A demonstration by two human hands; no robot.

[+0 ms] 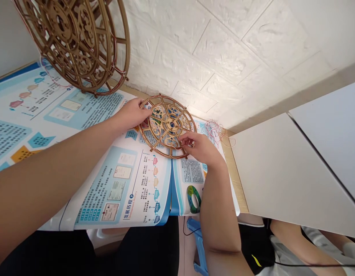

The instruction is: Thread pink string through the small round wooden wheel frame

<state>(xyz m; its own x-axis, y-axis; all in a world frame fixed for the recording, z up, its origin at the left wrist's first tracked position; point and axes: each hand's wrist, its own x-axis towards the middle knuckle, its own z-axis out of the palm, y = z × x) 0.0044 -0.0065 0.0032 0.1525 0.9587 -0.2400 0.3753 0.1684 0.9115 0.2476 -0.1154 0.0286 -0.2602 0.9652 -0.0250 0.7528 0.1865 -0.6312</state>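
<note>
A round gold fretwork disc with coloured infill lies tilted on a blue printed poster. My left hand grips the disc's left rim, fingers curled over the edge. My right hand pinches at the disc's lower right rim, fingertips pressed together on something too small to name. A tangle of pink and red thread lies just right of the disc.
A larger stack of gold fretwork wheels leans against the white textured wall at the back left. A white panel lies to the right. Another person's legs show at the lower right. A blue stool stands below the table edge.
</note>
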